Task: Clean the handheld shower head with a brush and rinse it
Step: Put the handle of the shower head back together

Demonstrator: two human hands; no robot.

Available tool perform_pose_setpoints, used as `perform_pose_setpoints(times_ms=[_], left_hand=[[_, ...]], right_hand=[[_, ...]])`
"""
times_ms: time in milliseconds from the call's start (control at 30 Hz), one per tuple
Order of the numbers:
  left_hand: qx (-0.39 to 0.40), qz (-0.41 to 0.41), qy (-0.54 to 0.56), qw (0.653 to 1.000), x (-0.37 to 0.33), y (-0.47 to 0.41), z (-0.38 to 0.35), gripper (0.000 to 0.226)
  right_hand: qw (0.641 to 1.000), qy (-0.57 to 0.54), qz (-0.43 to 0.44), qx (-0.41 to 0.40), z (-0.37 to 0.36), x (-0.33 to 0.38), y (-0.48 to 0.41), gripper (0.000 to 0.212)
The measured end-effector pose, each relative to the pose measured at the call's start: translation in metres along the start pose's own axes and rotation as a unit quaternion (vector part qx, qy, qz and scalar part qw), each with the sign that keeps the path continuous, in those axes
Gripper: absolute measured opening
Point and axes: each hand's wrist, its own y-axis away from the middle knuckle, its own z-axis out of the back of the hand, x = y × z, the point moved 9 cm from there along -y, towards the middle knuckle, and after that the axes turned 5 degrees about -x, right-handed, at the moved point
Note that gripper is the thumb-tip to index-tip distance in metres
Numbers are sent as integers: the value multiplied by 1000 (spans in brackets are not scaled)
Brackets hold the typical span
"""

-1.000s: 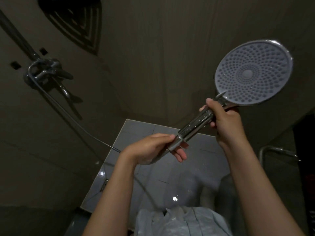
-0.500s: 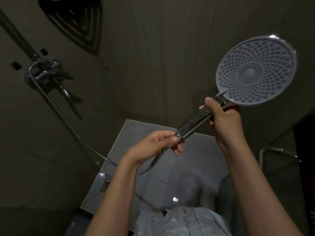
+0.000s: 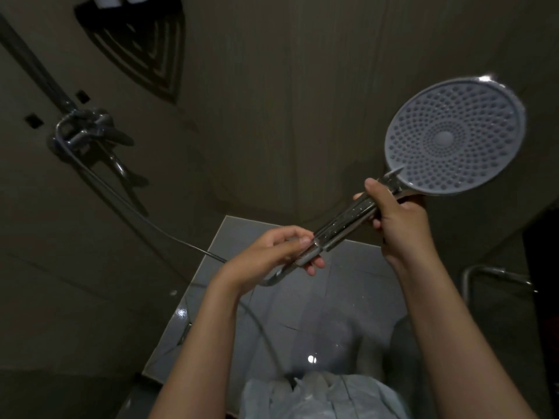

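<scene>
The handheld shower head [image 3: 450,137] is round, with a grey dotted face turned toward me, held up at the right. Its chrome handle [image 3: 341,228] slants down to the left. My right hand [image 3: 399,222] grips the handle just below the head, thumb on top. My left hand [image 3: 272,252] pinches the handle's lower end where the hose [image 3: 169,237] joins it. No brush is in view.
The hose runs left to a chrome mixer tap [image 3: 87,131] on the dark wall. A corner shelf [image 3: 142,52] hangs above it. Below lie grey floor tiles [image 3: 348,282], a drain [image 3: 184,331], a metal rail [image 3: 496,273] at right and a pale plastic bag [image 3: 317,394].
The shower head rose slightly and then settled a little lower. My left hand shifted its fingers on the handle's lower end, and the hose loop under it moved.
</scene>
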Motion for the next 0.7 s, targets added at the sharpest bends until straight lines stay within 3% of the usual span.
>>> perform_pose_setpoints(times_ms=[67, 300, 467, 700], left_hand=[[32, 12, 8, 999, 1, 3, -1, 42], [125, 50, 22, 991, 3, 12, -20, 34], [30, -20, -33, 999, -18, 5, -8, 29], [-66, -129, -130, 981, -73, 2, 8, 25]], right_hand=[[1000, 2, 5, 28, -6, 3, 2, 11], [997, -8, 11, 75, -20, 9, 9, 15], [998, -16, 19, 61, -22, 22, 7, 18], [995, -12, 68, 75, -43, 66, 5, 18]])
